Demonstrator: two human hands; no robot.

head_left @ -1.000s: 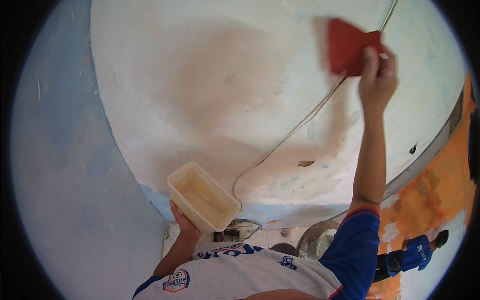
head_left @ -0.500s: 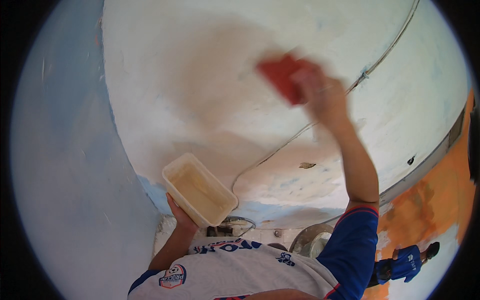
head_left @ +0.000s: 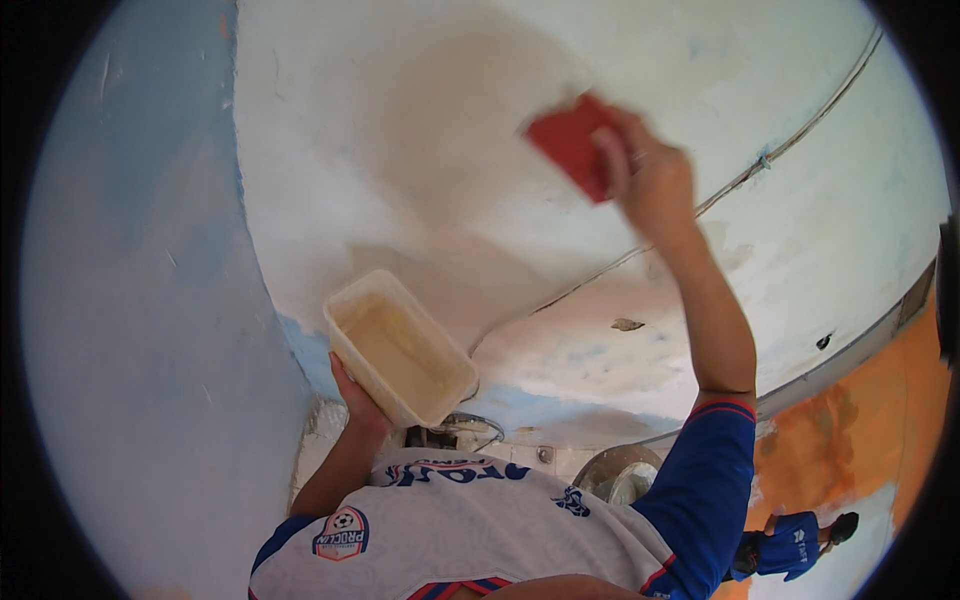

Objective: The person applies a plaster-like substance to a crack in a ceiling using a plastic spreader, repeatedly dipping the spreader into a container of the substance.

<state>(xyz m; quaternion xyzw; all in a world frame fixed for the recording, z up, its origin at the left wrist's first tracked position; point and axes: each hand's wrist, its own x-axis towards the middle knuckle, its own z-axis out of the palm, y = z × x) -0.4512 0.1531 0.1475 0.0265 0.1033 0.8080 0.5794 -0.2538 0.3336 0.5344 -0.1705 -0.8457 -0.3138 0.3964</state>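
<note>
The right hand [head_left: 650, 180] is raised at the end of an outstretched arm, fingers curled around a flat red trowel [head_left: 575, 145] and pinching it by the edge nearest the palm. The trowel sticks out to the left of the hand and a little above it, its flat face laid against, or very close to, the pale wall [head_left: 400, 130]; motion blur keeps me from telling whether it truly touches. Its long axis runs on a slant, from upper left down toward the knuckles.

The left hand [head_left: 355, 400] is held low and close to the chest, cupped under a shallow cream tub [head_left: 400, 350], fingers wrapped beneath its near corner so that only the thumb side shows. The tub lies tilted, its long axis running from upper left to lower right, its open side turned toward the wall, a thin layer of pale paste coating the inside.

The tub sits down and to the left of the trowel hand, well apart from it, so the right arm would have to swing down and across to reach it. A thin cable [head_left: 760, 165] runs slantwise over the wall just right of the raised hand, passing behind the wrist. A damp tan patch [head_left: 450, 110] spreads left of the trowel.
</note>
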